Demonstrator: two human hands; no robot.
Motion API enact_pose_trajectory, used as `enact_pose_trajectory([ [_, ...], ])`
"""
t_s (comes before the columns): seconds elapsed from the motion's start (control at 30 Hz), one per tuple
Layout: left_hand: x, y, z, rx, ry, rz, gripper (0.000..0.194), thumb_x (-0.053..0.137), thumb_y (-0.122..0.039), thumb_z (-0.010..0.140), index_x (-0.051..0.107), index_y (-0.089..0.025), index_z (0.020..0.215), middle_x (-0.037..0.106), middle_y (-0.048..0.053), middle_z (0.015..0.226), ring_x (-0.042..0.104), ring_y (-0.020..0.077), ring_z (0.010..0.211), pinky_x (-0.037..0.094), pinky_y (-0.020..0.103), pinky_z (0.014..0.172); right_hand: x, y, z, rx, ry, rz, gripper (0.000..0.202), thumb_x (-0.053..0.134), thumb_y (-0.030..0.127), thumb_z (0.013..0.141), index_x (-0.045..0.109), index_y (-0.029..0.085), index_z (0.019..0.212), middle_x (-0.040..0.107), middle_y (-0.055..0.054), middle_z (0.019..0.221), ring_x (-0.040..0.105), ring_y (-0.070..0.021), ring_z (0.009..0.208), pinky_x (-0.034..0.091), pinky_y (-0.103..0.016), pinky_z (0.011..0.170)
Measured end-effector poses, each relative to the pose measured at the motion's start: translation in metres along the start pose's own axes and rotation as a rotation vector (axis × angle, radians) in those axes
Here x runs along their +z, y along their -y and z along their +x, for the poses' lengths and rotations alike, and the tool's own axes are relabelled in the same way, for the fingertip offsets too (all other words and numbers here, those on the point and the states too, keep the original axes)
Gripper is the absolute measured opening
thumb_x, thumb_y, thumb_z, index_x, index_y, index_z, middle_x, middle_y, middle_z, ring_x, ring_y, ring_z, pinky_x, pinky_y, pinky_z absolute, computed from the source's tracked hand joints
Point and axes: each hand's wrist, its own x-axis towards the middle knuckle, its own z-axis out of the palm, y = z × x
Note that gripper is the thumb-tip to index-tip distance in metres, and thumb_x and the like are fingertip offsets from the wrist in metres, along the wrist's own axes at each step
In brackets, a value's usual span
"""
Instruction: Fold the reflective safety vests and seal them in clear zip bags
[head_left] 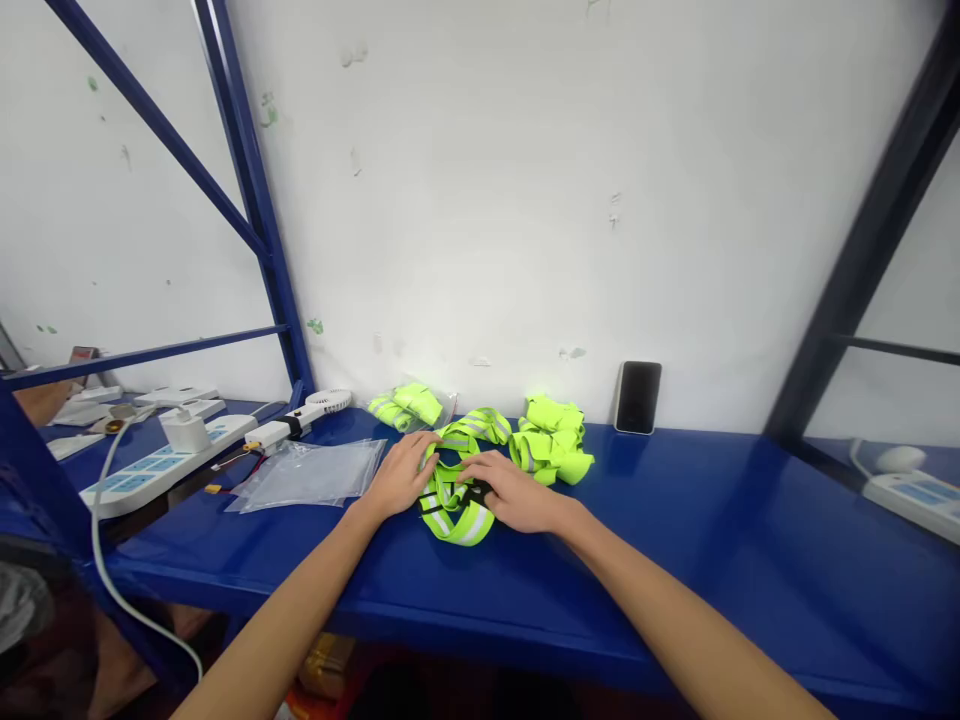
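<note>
Neon-yellow reflective strap [454,505], grey stripe, black buckle, bunched flat on blue shelf [675,540]

Bright, even light; white wall [525,200] slightly washed out; edges bowed by wide lens; lower corners dim, soft.

free: shelf [712,520] right | blocked: left, plastic bags [311,475], power strip [161,465]

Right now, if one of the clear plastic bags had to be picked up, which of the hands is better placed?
Probably the left hand: it rests on the neon strap right beside the clear bags. The right hand lies farther away, on the strap's other side, and would have to cross over.
</note>
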Motion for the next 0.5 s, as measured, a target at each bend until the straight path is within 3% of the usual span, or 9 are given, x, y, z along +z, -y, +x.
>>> enact_pose_trajectory([
  [0.13, -0.005, -0.004, -0.001, -0.038, -0.059, -0.008, 0.031, 0.038, -0.034, 0.093, 0.058, -0.022, 0.114, 0.053, 0.009, 0.128, 0.046, 0.0249, 0.121, 0.036, 0.044, 0.102, -0.01, 0.005, -0.016, 0.025, 0.085, 0.062, 0.061, 0.053, 0.006, 0.069, 0.046, 0.02, 0.128, 0.05, -0.011, 0.131, 0.039, -0.0273, 0.129, 0.033, -0.045, 0.105],
  [0.27, -0.015, -0.021, -0.009, -0.015, -0.072, -0.151, 0.03, 0.038, -0.035, 0.094, 0.059, -0.021, 0.111, 0.054, 0.009, 0.127, 0.043, 0.0248, 0.124, 0.031, 0.044, 0.106, -0.005, 0.004, -0.02, 0.011, 0.073, 0.106, 0.052, 0.06, 0.014, 0.071, 0.05, 0.018, 0.122, 0.051, -0.013, 0.128, 0.039, -0.0286, 0.13, 0.034, -0.044, 0.105],
  [0.37, -0.023, -0.042, -0.02, 0.059, 0.034, -0.299, 0.036, 0.042, -0.037, 0.093, 0.053, -0.021, 0.123, 0.054, 0.01, 0.13, 0.043, 0.0262, 0.125, 0.029, 0.043, 0.107, 0.005, 0.002, -0.013, 0.002, -0.114, 0.176, 0.038, 0.055, 0.016, 0.079, 0.056, 0.019, 0.117, 0.047, -0.012, 0.129, 0.047, -0.0237, 0.12, 0.04, -0.04, 0.1],
  [0.43, -0.025, -0.056, -0.025, 0.016, 0.104, -0.385, 0.044, 0.046, -0.038, 0.091, 0.046, -0.022, 0.132, 0.052, 0.011, 0.133, 0.046, 0.0273, 0.122, 0.033, 0.042, 0.104, 0.008, 0.003, -0.006, 0.065, -0.274, 0.26, 0.028, 0.056, 0.022, 0.082, 0.061, 0.02, 0.109, 0.05, -0.011, 0.121, 0.053, -0.0222, 0.109, 0.044, -0.039, 0.093],
  [0.5, -0.027, -0.069, -0.024, -0.082, 0.094, -0.477, 0.048, 0.048, -0.04, 0.091, 0.043, -0.022, 0.134, 0.055, 0.01, 0.129, 0.052, 0.027, 0.115, 0.037, 0.04, 0.099, 0.008, 0.008, 0.001, 0.14, -0.366, 0.404, 0.022, 0.058, 0.029, 0.083, 0.064, 0.019, 0.101, 0.058, -0.008, 0.1, 0.058, -0.0203, 0.092, 0.048, -0.038, 0.083],
])
